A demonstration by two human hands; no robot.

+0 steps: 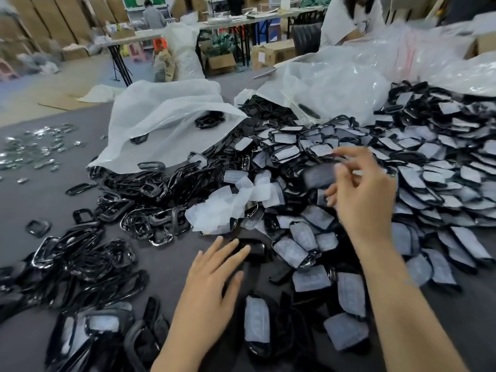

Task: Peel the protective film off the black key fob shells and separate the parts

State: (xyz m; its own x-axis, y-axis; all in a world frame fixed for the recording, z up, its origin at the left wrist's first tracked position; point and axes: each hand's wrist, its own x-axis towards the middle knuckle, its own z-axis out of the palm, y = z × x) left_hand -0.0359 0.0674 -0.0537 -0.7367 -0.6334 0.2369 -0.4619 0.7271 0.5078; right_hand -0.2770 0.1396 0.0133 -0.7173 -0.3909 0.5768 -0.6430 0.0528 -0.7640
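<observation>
A big heap of black key fob shells with whitish film point(418, 167) covers the right half of the grey table. My right hand point(362, 191) is raised over the heap with its fingers loosely curled. Thumb and fingertips pinch the right end of a blurred film-covered black shell point(318, 176). My left hand point(212, 285) hovers low over the table with straight, spread fingers and holds nothing. Its fingertips are next to a bare black shell point(255, 251). Peeled film pieces point(230, 202) lie in a loose pile ahead. Black frame rings point(150, 210) are heaped to the left.
Two white plastic bags point(166, 116) lie open at the back of the heaps, with clear bags point(402, 57) behind on the right. Small shiny metal parts point(35, 149) are scattered at far left. Another person in white point(349, 20) is behind the table. Cardboard boxes and tables fill the background.
</observation>
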